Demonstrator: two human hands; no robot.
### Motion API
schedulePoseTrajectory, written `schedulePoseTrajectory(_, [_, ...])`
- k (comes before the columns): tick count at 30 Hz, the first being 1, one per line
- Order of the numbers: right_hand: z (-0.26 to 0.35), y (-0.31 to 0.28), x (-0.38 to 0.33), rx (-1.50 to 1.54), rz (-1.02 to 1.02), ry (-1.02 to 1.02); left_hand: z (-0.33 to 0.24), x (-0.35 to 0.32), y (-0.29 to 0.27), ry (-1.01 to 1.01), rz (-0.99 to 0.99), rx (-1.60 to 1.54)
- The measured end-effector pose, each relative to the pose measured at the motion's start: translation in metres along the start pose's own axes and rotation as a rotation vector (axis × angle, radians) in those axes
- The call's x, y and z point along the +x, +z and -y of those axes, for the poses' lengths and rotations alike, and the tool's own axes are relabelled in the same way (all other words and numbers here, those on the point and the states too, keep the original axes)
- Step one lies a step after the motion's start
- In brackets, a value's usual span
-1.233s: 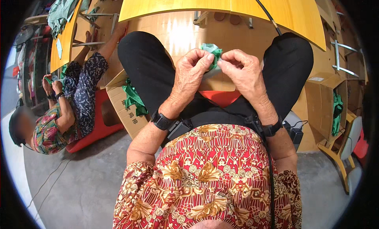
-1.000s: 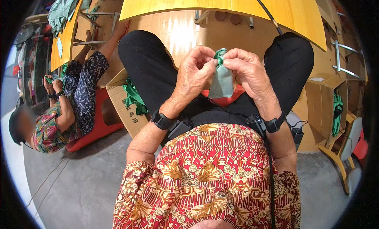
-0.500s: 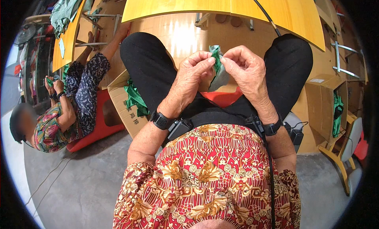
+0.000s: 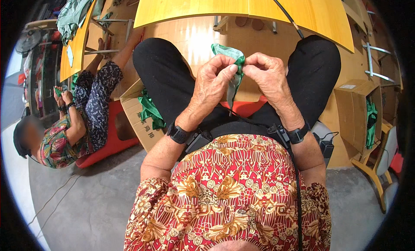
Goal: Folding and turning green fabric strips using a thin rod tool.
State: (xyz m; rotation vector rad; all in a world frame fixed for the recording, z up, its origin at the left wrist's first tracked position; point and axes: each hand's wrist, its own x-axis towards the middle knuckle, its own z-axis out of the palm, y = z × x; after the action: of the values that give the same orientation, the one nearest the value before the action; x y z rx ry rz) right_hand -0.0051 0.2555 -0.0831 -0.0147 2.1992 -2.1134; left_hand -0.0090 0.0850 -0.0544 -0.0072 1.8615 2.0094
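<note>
A small piece of green fabric (image 4: 229, 51) with a paler underside is held up over my lap, between my knees. My left hand (image 4: 212, 78) pinches it with thumb and forefinger. Right beside it, my right hand (image 4: 269, 76) pinches the fabric's edge, fingertips nearly touching those of the left. One end flops over the left fingers toward the table, while a narrow pale strip hangs below between the hands. Both hands are closed, and the fingers partly hide the cloth's middle.
Ahead is a yellow table (image 4: 194, 6) with a black cable (image 4: 285, 11). Cardboard boxes with green fabric stand at my left (image 4: 134, 115) and right (image 4: 352, 108). At far left another person (image 4: 65, 140) sits on a red chair (image 4: 112, 140), handling green cloth.
The green fabric has turned: its upper end now folds over to the left above my left fingers. My hands stay close together, the right one shifted slightly left.
</note>
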Motion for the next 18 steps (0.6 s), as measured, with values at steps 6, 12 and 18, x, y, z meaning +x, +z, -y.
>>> schedulePoseTrajectory(6, [-0.0036,-0.0031,-0.0009,0.468,0.027,0.29,0.0082,0.0057,-0.0037,-0.145,0.143,-0.264])
schedulePoseTrajectory(12, [0.0001,-0.0017,-0.0009,0.433,0.04,0.216,0.0081,0.0041,0.0017,0.051,-0.006,0.144])
schedulePoseTrajectory(18, [-0.0022,-0.0004,-0.0008,0.504,0.126,0.157,0.0028,0.0029,-0.0003,-0.059,-0.054,0.174])
